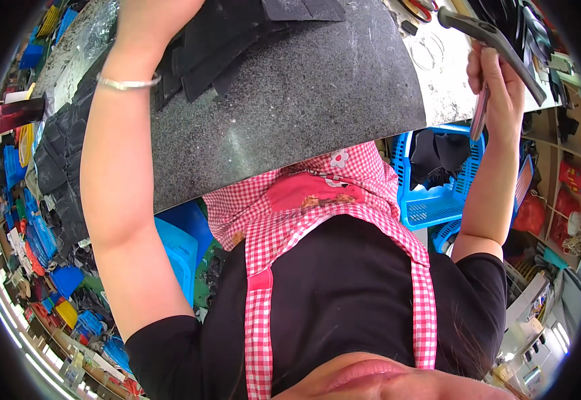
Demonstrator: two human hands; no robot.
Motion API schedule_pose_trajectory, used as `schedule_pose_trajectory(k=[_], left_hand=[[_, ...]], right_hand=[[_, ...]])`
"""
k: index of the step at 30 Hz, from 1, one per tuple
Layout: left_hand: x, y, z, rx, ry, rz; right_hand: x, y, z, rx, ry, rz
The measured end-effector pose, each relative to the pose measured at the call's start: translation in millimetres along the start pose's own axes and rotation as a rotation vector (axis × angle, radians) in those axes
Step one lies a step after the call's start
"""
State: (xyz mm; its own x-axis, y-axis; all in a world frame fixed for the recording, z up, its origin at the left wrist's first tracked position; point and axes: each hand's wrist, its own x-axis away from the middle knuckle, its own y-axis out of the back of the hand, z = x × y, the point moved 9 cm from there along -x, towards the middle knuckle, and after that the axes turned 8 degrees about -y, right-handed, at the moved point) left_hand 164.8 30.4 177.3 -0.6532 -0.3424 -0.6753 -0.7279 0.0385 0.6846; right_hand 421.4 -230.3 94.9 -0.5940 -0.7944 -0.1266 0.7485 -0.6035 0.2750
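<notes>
My right hand is wrapped round the handle of a hammer. Its dark metal head has a round face at one end and a long tapering end at the other, and it is raised above the right end of the table. At the top edge my left hand is cut off by the picture, so its fingers are hidden. Beside it, flat black pieces, like leather or sheet material, lie overlapping on a speckled dark grey slab. Whether the left hand touches them cannot be seen.
Scissors with red on the handles and black strips lie at the far right. A blue basket holding black pieces stands below the table's right end. More black pieces are piled on the left; a blue bin stands below.
</notes>
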Motion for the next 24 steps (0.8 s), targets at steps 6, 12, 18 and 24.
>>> schedule_pose_trajectory(k=[6, 12, 18, 24], left_hand=[[9.7, 10.9, -12.6, -0.003, -0.020, -0.005], [39.3, 94.5, -32.1, -0.515, -0.201, -0.171], [166.7, -48.2, -138.9, -0.091, -0.496, 0.661], [148.8, -64.2, -95.2, 0.531, -0.152, 0.495]], right_hand=[[-55.9, -114.7, 11.3, 0.073, -0.243, 0.499], [-81.3, -183.3, 3.5, 0.554, 0.041, 0.293], [-44.7, -129.7, 21.9, 0.520, -0.018, 0.235], [30.4, -114.0, -7.9, 0.332, -0.172, 0.360]])
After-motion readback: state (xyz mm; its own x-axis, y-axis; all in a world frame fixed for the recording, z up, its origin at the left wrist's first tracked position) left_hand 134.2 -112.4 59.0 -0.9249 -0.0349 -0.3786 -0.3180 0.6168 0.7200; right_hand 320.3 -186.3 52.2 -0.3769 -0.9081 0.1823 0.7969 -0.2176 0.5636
